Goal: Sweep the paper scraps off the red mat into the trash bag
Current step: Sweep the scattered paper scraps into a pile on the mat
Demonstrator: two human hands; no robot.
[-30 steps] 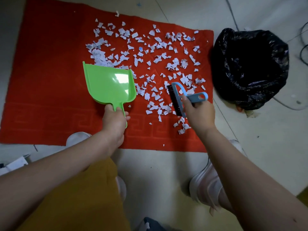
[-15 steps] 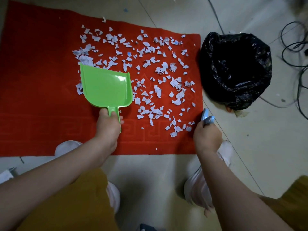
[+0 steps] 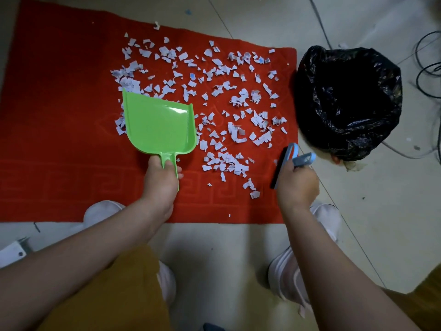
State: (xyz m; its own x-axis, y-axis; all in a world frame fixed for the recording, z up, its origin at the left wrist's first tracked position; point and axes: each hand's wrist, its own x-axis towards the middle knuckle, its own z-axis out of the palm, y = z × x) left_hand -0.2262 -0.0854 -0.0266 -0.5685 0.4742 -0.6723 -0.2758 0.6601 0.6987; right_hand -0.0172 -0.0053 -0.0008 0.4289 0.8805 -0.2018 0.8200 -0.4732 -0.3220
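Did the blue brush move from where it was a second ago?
Yes. The blue brush in the right hand went from among the paper scraps to the red mat's right edge, nearer the trash bag.

Pale floor (image 3: 238,254) under red mat (image 3: 59,120), black trash bag (image 3: 348,101), cables (image 3: 427,75).

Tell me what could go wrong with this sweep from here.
The paper scraps spread widely, some behind the green dustpan on its left, so a stroke may miss them. The brush sits at the red mat edge; a hard flick could scatter scraps onto the floor beside the trash bag.
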